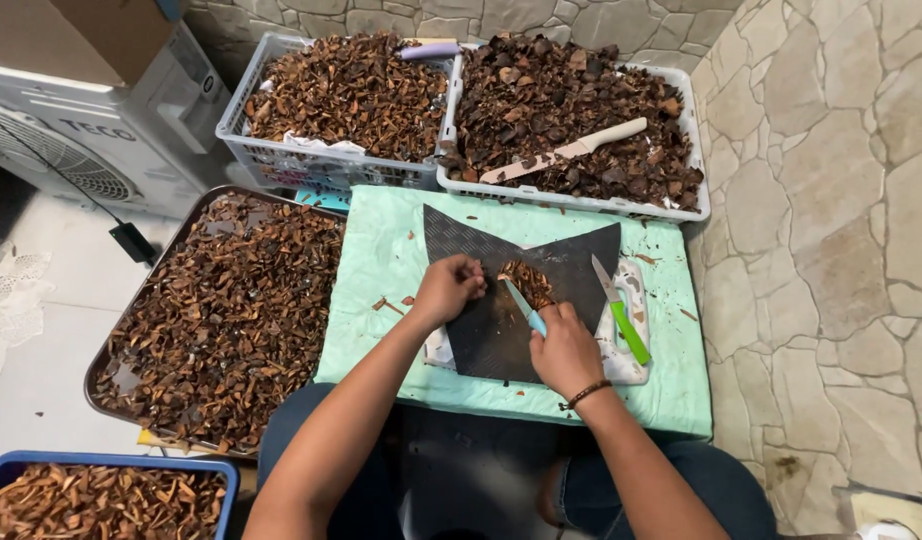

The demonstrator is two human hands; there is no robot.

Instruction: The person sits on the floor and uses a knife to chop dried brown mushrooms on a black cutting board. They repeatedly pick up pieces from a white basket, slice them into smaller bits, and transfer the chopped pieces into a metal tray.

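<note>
Left hand [448, 288] pinches brown pieces [526, 281], light and brittle, best held by edges; right hand [564, 350], at five o'clock, grips teal knife [524, 308].

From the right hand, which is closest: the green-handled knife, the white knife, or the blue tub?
From the right hand:
1. Green-handled knife, just beside it on the mat.
2. White knife, up in the far basket.
3. Blue tub, bottom-left corner.

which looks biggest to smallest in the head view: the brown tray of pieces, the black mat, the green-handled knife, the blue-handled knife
1. Brown tray, plainly the largest.
2. Black mat.
3. Green-handled knife lying on the mat's right edge.
4. Blue-handled knife, though the right hand hides much of its handle, so the two knives cannot be ranked surely.
</note>
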